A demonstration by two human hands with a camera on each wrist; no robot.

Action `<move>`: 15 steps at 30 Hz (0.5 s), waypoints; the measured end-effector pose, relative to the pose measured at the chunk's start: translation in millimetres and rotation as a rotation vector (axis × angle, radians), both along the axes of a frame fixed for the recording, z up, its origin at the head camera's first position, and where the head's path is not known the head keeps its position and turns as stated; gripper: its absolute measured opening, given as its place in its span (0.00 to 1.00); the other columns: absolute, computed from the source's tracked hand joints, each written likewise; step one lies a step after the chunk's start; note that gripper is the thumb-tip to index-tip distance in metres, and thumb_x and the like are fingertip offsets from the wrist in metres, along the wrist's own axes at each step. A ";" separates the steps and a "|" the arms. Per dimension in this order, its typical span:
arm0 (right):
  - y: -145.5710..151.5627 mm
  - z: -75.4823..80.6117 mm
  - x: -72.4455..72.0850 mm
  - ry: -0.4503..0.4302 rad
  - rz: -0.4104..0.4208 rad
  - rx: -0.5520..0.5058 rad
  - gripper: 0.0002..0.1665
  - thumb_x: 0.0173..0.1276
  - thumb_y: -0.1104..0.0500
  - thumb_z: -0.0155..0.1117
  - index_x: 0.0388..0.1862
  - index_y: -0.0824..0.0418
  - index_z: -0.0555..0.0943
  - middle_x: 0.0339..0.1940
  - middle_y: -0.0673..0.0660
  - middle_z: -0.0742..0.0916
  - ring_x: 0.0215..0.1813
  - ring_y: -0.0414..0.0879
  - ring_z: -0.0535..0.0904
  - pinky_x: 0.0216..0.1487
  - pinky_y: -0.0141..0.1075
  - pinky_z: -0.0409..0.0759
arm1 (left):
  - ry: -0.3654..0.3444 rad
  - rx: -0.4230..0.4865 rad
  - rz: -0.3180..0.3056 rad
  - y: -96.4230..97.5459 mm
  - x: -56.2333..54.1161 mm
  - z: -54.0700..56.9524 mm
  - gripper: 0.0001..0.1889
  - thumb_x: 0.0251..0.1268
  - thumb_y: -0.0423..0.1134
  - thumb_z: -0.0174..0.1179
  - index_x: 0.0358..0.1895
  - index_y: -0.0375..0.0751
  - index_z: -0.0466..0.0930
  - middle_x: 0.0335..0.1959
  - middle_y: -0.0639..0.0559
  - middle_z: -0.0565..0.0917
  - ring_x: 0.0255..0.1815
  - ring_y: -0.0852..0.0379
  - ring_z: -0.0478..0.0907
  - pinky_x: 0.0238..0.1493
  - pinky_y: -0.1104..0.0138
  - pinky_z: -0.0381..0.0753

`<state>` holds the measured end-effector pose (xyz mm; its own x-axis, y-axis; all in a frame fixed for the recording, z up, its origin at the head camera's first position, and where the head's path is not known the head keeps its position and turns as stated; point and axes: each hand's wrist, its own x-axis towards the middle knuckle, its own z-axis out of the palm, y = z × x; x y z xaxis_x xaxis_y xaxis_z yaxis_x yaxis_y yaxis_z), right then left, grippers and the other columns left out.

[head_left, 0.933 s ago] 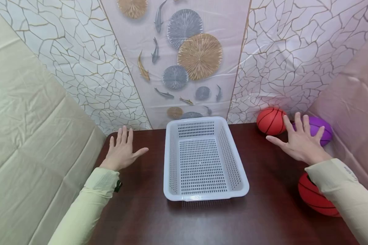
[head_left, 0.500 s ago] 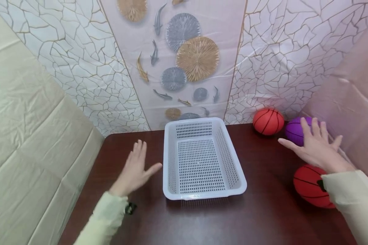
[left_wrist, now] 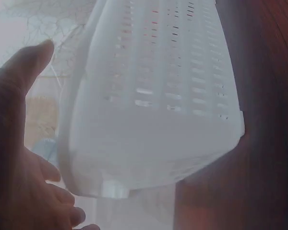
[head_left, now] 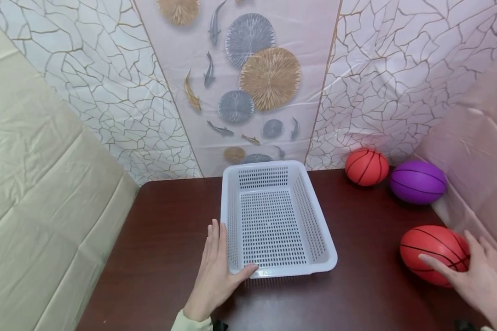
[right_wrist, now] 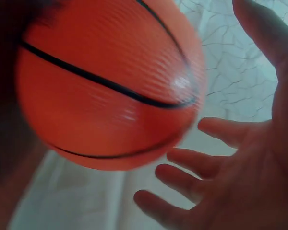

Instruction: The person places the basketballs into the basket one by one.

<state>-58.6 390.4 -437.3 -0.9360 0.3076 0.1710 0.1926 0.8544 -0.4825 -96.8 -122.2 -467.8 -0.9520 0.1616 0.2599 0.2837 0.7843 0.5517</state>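
A white perforated plastic basket [head_left: 290,270] stands on the dark table. My left hand [head_left: 213,273] is at its front left corner, fingers straight along the left side and thumb overlapping the front rim in the head view. From the left wrist, the basket's slotted wall [left_wrist: 149,129] fills the middle, with the thumb and fingertips just outside its rim. At the front right lies a red toy basketball [head_left: 430,250] with black lines. Over its right side spreads my right hand [head_left: 482,278], thumb and fingers apart. The right wrist view has the fingertips close beside the ball [right_wrist: 110,96], not wrapped round it.
Behind, against the back wall, sit another red basketball [head_left: 366,167] and a purple one [head_left: 418,182]. Cloth-covered walls enclose the dark wooden table [head_left: 165,230] at the left, back and right.
My left hand has come right and nearer, from the left part of the table to the basket's corner. My right hand has drawn back from above the purple ball to the front red ball.
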 end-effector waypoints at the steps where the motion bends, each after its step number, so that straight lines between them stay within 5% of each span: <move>1: -1.3 -4.9 3.3 0.010 -0.018 -0.017 0.67 0.54 0.41 0.74 0.77 0.68 0.45 0.72 0.81 0.50 0.67 0.85 0.40 0.54 0.78 0.46 | -0.023 0.016 0.004 -0.1 0.5 -1.3 0.64 0.49 0.75 0.58 0.78 0.40 0.35 0.79 0.52 0.30 0.78 0.52 0.29 0.73 0.45 0.49; 8: -8.7 -20.1 2.8 0.028 -0.075 -0.067 0.68 0.52 0.42 0.76 0.78 0.67 0.45 0.72 0.82 0.49 0.66 0.84 0.43 0.53 0.76 0.46 | -0.150 0.133 0.012 -1.4 -2.3 -11.5 0.69 0.41 0.75 0.65 0.78 0.47 0.31 0.79 0.57 0.29 0.79 0.52 0.32 0.70 0.44 0.56; 15: -15.3 -25.8 -3.7 0.007 -0.162 -0.064 0.73 0.46 0.40 0.78 0.79 0.61 0.43 0.72 0.80 0.47 0.64 0.86 0.45 0.46 0.75 0.52 | -0.193 0.181 -0.012 -1.7 -5.7 -16.7 0.71 0.38 0.69 0.71 0.79 0.47 0.32 0.79 0.56 0.29 0.78 0.52 0.33 0.70 0.45 0.55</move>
<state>-62.3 375.1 -463.0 -0.8722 0.4649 0.1523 0.3221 0.7801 -0.5364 -102.5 -124.0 -484.5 -0.9852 0.1402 0.0989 0.1677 0.6650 0.7278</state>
